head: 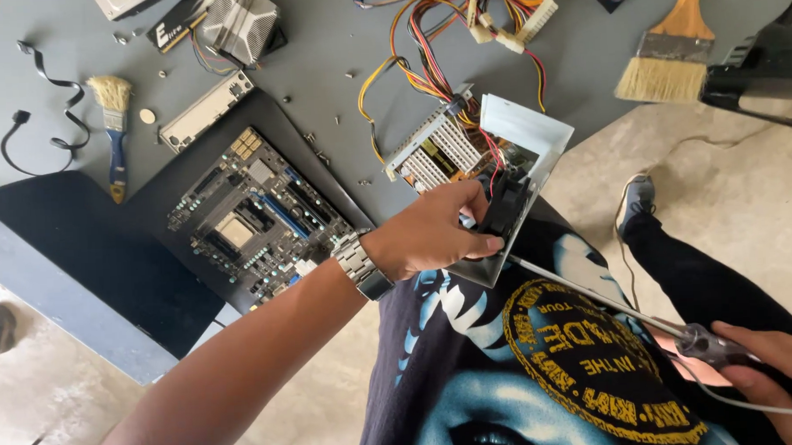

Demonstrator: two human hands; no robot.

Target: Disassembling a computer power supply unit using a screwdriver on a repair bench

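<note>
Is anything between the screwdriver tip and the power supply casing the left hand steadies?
Nothing visible blocks it. The right hand holds the long screwdriver, whose shaft runs clear to the lower edge of the power supply casing. The left hand grips the black fan just above, beside the tip, which is hidden.

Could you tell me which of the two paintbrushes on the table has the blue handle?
The small brush at the left; the big brush at the upper right has a wooden handle.

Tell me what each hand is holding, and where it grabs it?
The left hand grips the black fan of the opened power supply at the fan's near edge. The right hand holds a long screwdriver by its clear handle.
</note>
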